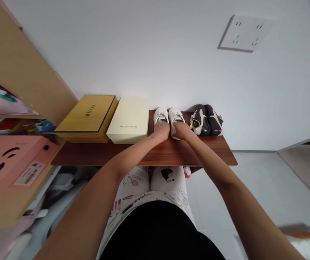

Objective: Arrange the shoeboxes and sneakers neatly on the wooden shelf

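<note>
Two white lace-up shoes (175, 115) stand side by side on a reddish-brown wooden shelf (133, 156), toes toward the wall. My left hand (162, 130) is closed on the heel end of the left white shoe (160, 113). The fingers of my right hand (180, 130) are closed on the heel end of the other one. Both hands cover the rear parts of the shoes. Just right of them rests a pair of dark brown and cream shoes (206, 121), set close together.
Left of the white shoes lie a cream shoebox (130, 119) and a yellow shoebox (88, 113). A pink box (11, 159) and a shelving unit (33, 61) stand at far left. The wall behind carries a white socket plate (245, 33).
</note>
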`<action>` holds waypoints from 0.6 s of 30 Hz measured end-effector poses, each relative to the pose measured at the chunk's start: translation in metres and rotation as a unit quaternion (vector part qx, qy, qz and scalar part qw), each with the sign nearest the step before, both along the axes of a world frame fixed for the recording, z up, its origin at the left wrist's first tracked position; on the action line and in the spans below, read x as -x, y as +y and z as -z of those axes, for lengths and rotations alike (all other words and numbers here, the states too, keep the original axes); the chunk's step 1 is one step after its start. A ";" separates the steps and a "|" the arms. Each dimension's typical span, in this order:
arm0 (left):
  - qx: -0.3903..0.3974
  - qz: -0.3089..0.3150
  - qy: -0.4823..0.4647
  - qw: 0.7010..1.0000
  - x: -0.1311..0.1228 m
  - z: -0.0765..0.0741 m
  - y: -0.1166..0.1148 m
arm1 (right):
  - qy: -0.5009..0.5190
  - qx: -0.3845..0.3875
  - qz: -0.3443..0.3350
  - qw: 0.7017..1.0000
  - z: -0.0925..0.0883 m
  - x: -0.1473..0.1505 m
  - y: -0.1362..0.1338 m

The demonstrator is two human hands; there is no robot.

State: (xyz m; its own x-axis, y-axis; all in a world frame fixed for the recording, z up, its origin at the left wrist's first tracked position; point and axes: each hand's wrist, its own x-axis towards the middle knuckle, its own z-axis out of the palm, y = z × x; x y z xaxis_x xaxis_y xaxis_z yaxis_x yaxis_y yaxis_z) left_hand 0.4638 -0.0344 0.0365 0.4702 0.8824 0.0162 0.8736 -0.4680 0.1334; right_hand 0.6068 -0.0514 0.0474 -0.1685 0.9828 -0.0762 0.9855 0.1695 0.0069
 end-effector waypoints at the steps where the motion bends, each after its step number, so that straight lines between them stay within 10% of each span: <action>1: -0.002 -0.005 -0.008 1.000 0.001 -0.002 -0.002 | 0.014 -0.022 -0.002 1.000 0.001 -0.004 -0.004; 7: -0.015 0.043 -0.144 0.988 -0.012 -0.014 -0.015 | 0.173 -0.162 0.007 0.971 0.010 -0.083 -0.032; 11: 0.074 0.109 -0.244 0.961 -0.062 -0.005 -0.023 | 0.213 -0.234 0.186 0.930 0.018 -0.165 -0.046; 18: 0.171 0.016 -0.324 0.930 -0.155 0.035 -0.027 | 0.307 -0.076 0.295 0.902 0.036 -0.230 -0.051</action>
